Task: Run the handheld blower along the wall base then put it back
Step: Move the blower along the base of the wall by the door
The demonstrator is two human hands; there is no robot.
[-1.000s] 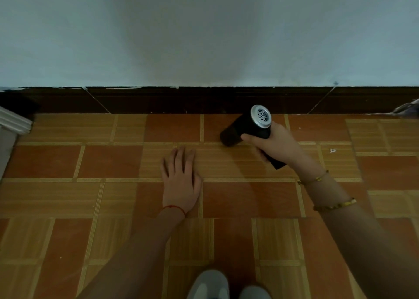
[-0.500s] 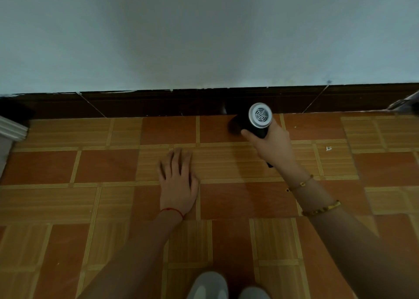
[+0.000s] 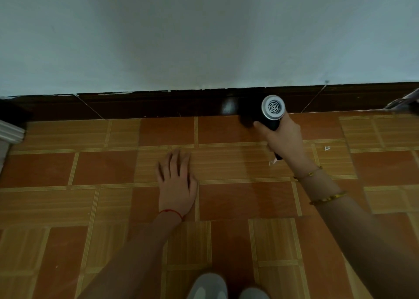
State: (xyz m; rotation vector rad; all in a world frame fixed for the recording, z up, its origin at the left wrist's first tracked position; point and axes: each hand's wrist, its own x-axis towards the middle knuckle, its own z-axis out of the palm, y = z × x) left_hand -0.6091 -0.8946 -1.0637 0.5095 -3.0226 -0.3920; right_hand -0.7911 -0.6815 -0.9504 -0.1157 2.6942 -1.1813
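The right hand [image 3: 283, 139] is gripping the handheld blower [image 3: 267, 115] by its handle, nozzle aiming at the dark wall base [image 3: 158, 105] just ahead; the left hand [image 3: 175, 185] is lying flat — fingers straight — on the tiled floor [image 3: 238, 199], well apart from the blower.

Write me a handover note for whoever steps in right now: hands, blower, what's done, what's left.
Right hand: grips the black blower by its handle, nozzle end low at the dark wall base, silver grille toward the camera.
Left hand: flat on the tiled floor, fingers straight, holding nothing.
Done: blower picked up and brought to the wall base, right of centre.
Left: run along the wall base; how much is already covered cannot be told. Small white scraps lie on the floor nearby. Then put the blower back; its storage spot is not in view.
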